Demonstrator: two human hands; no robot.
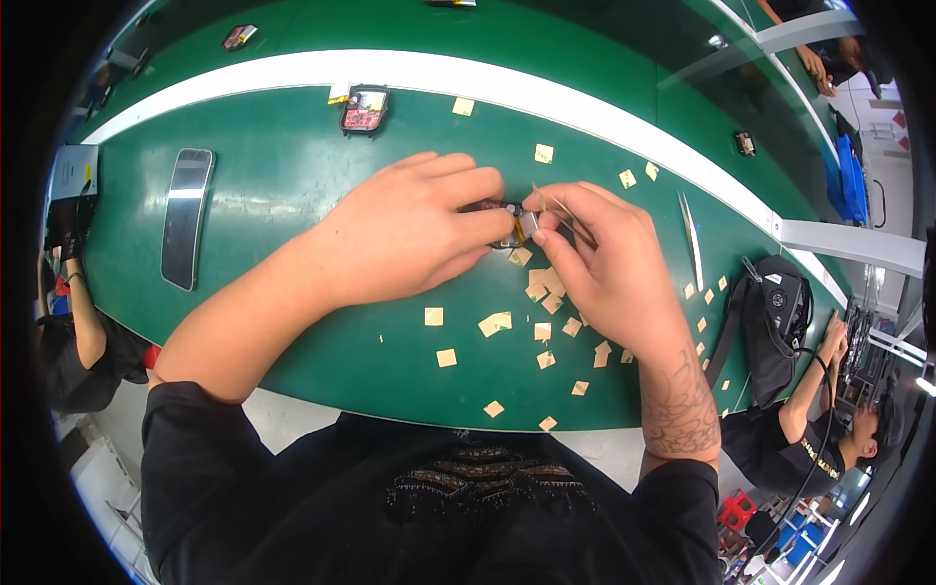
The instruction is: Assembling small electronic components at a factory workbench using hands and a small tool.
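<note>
- A small device (508, 234) is held above the green table (283, 156), between the two hands and partly hidden by fingers.
- Its left side is gripped by the left hand (424, 229); the exact finger contact cannot be told.
- Its right end, where a silver piece (529, 225) shows, is pinched between thumb and forefinger of the right hand (609, 258).
- A thin metal tool (576, 223) is also carried in the right hand, slanting across the fingers.
- The hands are held close together, separated only by the device.
- Paper squares (543, 331) are scattered just below the device; tweezers (691, 239) are seen lying to the right.
</note>
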